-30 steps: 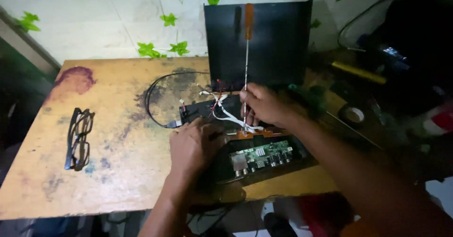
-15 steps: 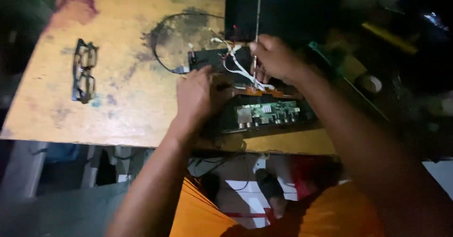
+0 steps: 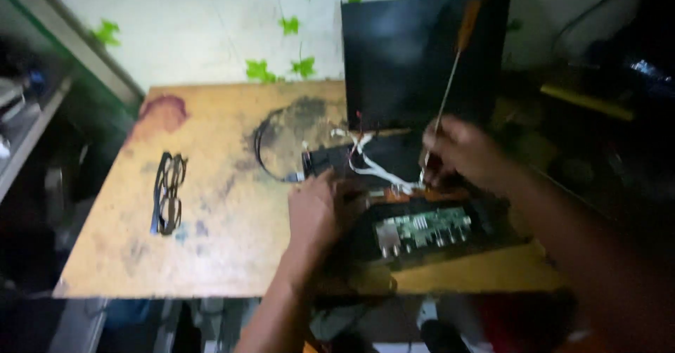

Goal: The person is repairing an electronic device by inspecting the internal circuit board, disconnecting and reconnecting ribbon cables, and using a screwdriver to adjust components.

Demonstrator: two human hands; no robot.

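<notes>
whole view: motion-blurred, fine detail soft throughout
screwdriver (image 3: 447, 93) tip: hidden behind the right hand (image 3: 460, 155), contact point unreadable
right hand grip: fingers smeared, hold on the shaft cannot be told for sure
left hand (image 3: 314, 212): fingertips blur into the dark case edge; pressing or gripping, cannot tell
circuit board (image 3: 424, 227): components too small and blurred to identify
white wires (image 3: 373, 167): ends lost under the right hand
right forearm: cut off by the right and bottom edges
dark clutter at right: shapes indistinct
</notes>
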